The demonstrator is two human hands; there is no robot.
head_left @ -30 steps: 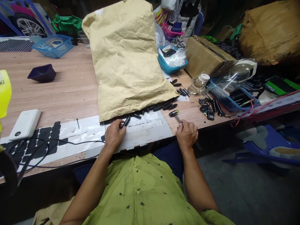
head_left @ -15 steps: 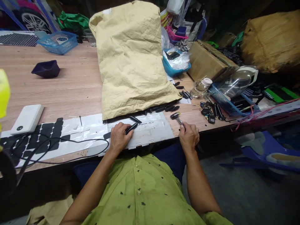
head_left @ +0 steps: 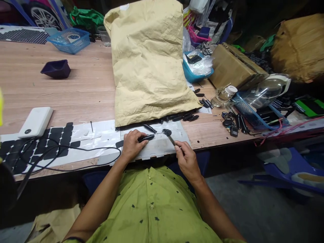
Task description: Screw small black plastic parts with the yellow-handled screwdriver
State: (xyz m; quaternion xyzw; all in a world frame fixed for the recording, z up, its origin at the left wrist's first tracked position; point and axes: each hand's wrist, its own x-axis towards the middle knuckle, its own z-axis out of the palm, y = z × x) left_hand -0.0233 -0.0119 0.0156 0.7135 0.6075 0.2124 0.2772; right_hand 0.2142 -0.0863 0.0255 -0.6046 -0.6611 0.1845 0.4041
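My left hand [head_left: 133, 144] is closed on a slim black pen-like piece [head_left: 147, 137], holding it low over the pale board [head_left: 162, 148] at the table's front edge. A thin rod seems to stick out of its right end. In my right hand [head_left: 186, 158] is a small hammer [head_left: 169, 134], its dark head just right of that piece. Another black piece [head_left: 150, 128] lies on the board behind my left hand. Several more black pieces [head_left: 188, 117] are lined up along the lower edge of a large tan paper bag [head_left: 152, 67].
To the left are a white power bank [head_left: 36, 121], a looped black cable [head_left: 96, 168] and a sheet of black adhesive patches [head_left: 54, 143]. On the right are keys [head_left: 231, 126], a glass jar [head_left: 224, 96] and a blue basket [head_left: 255, 114]. A dark purple tray [head_left: 57, 70] stands farther back.
My right hand has brought the hammer leftward, from the bare table to over the board near the held piece. The piece in my left hand has turned to lie flatter, pointing right.
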